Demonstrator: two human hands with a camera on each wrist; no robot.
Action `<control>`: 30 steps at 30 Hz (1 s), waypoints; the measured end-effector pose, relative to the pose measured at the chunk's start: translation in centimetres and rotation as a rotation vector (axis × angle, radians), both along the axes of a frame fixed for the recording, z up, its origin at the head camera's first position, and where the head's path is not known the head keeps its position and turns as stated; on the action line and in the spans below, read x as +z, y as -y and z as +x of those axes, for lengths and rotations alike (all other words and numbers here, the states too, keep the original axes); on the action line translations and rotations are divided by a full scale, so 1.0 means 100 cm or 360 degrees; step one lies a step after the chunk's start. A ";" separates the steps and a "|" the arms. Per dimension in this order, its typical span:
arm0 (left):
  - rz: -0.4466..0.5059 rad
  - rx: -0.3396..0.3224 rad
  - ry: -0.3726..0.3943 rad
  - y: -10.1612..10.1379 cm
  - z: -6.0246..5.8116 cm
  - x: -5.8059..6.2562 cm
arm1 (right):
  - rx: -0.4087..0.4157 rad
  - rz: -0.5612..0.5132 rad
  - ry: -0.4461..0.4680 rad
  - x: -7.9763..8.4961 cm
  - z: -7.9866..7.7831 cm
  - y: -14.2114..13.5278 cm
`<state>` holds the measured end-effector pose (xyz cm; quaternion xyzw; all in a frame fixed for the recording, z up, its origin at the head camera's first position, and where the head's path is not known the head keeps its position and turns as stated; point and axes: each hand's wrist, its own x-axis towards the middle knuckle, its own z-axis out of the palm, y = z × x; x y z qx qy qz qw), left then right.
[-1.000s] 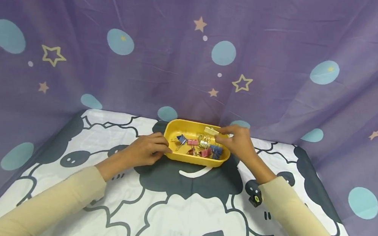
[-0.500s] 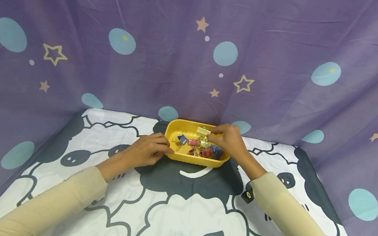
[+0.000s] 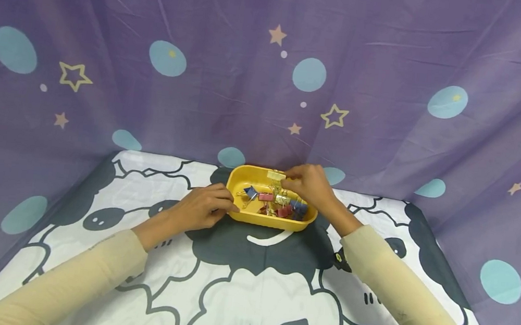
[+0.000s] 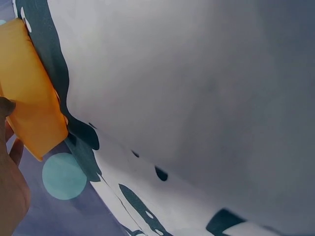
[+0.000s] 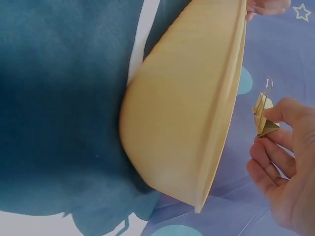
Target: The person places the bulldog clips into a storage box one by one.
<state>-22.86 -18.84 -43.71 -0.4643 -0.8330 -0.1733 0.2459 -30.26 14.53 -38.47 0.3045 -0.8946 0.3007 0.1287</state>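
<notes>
A yellow plastic tray [image 3: 262,219] sits by the table's far edge, with several binder clips inside. My left hand [image 3: 202,206] grips the tray's left end; in the left wrist view its thumb lies against the wall of the yellow tray [image 4: 32,88]. Between thumb and fingers my right hand [image 3: 312,186] pinches a pale yellow binder clip [image 5: 266,115], held over the back of the tray. Within the tray lie a blue binder clip [image 3: 251,191] on the left, a pink binder clip [image 3: 265,197] mid-tray, a gold one [image 3: 281,199] beside it, and blue and red ones at the right.
A white and dark tablecloth [image 3: 257,298] with cartoon sheep covers the table. Behind the tray hangs a purple curtain [image 3: 229,91] with stars and blue spots, close to its far rim. A small black object [image 3: 341,259] shows beside the right sleeve.
My right hand has moved left and slightly back along the tray's far side, carrying the pale yellow binder clip. The left hand and the tray stay in place.
</notes>
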 end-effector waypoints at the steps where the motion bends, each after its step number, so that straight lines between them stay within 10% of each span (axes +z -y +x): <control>1: 0.0004 -0.0001 0.0003 0.000 0.000 0.000 | -0.0004 0.0006 0.0013 0.001 -0.001 0.002; 30: -0.0005 -0.0003 0.0052 0.002 0.001 0.000 | -0.0068 0.0136 0.0281 -0.006 -0.016 0.016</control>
